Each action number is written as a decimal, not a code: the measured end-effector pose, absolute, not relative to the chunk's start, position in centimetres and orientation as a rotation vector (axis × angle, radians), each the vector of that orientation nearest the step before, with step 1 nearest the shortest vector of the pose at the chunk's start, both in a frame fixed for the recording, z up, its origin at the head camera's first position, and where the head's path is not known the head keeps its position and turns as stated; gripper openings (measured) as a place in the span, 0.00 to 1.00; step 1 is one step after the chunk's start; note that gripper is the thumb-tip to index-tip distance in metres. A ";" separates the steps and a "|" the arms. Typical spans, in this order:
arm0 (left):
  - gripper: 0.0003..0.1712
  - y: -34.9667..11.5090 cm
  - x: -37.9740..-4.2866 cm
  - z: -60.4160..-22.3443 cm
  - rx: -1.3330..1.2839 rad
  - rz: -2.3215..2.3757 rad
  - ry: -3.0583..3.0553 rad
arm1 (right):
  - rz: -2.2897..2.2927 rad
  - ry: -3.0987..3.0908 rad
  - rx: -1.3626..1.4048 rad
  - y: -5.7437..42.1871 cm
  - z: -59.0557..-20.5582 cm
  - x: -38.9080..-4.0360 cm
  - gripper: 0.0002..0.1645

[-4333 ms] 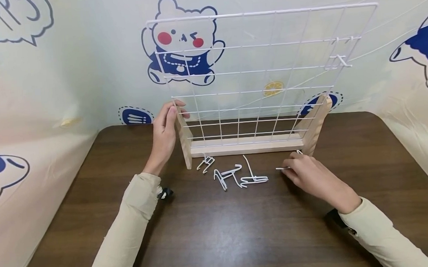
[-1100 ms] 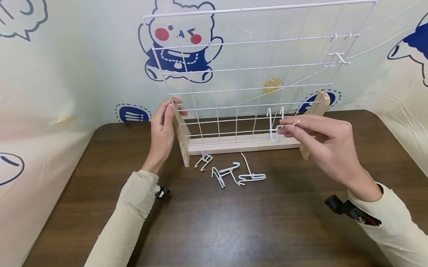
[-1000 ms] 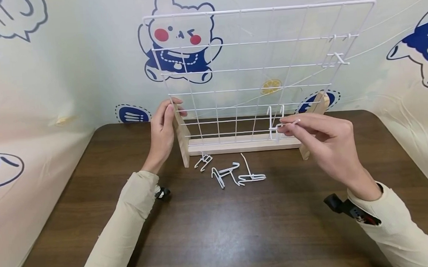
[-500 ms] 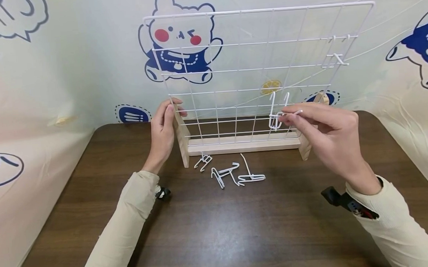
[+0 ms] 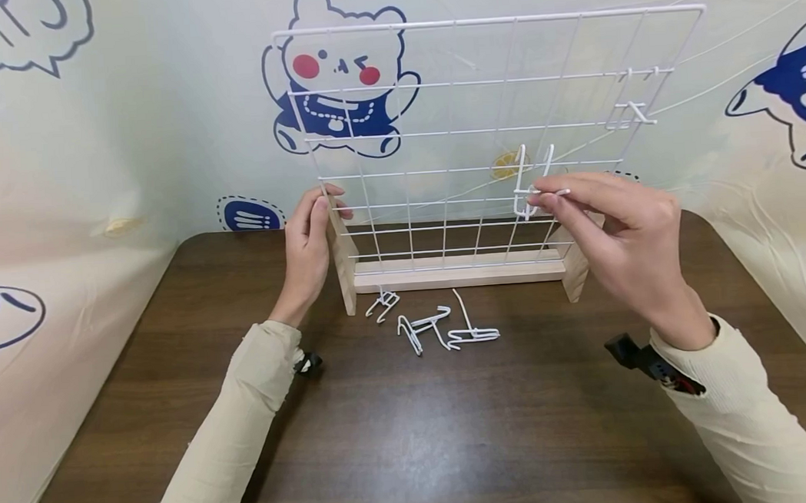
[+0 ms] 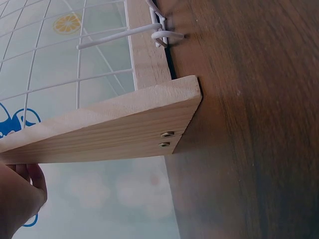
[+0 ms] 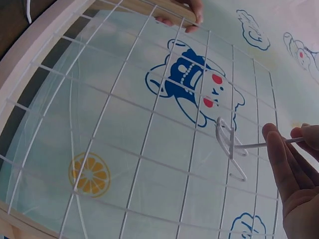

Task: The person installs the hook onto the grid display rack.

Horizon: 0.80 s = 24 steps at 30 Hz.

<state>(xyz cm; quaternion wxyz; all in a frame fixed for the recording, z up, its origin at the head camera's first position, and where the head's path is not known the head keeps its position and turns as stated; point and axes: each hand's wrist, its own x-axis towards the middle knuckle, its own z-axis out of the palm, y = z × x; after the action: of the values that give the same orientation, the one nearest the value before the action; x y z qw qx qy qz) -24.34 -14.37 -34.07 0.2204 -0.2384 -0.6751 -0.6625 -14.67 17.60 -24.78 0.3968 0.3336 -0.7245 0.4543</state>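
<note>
A white wire grid (image 5: pixel 437 133) stands upright on a wooden base, leaning back. My left hand (image 5: pixel 308 246) grips the upper part of the left wooden side panel (image 5: pixel 346 278); the left wrist view shows its fingers (image 6: pixel 39 181) behind that panel. Between thumb and index finger, my right hand (image 5: pixel 631 249) pinches the straight arm of a white wire hook (image 7: pixel 232 142). Both bent prongs of the hook point up, overlapping the grid's lower right part in the head view. Another white hook (image 5: pixel 633 108) hangs at the grid's upper right.
Several loose white hooks (image 5: pixel 473 334) lie on the brown table (image 5: pixel 414 435) in front of the base bar (image 5: pixel 460 273). A patterned cloth (image 5: pixel 180 126) covers the walls behind and beside the table.
My right hand picked the hook up from the table and lifted it to the grid, and it keeps rising over the last second. My left hand stays on the side panel.
</note>
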 end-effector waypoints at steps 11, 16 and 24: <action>0.19 -14.3 -24.2 -34.0 -0.652 -1.808 -1.876 | 1.017 -1.829 0.805 17.8 -23.9 -15.3 0.07; 0.19 -14.3 -24.2 -34.0 -0.648 -1.809 -1.877 | 0.978 -1.809 0.782 17.7 -23.4 -15.4 0.07; 0.19 -14.3 -24.2 -34.0 -0.648 -1.814 -1.871 | 0.940 -1.771 0.726 17.2 -22.8 -16.0 0.07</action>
<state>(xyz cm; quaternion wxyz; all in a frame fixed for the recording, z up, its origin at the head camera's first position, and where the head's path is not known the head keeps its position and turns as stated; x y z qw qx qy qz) -24.19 -14.29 -33.97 0.2262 -0.2350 -0.6788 -0.6579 -16.01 17.18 -22.77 0.4834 0.2982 -0.7270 0.3858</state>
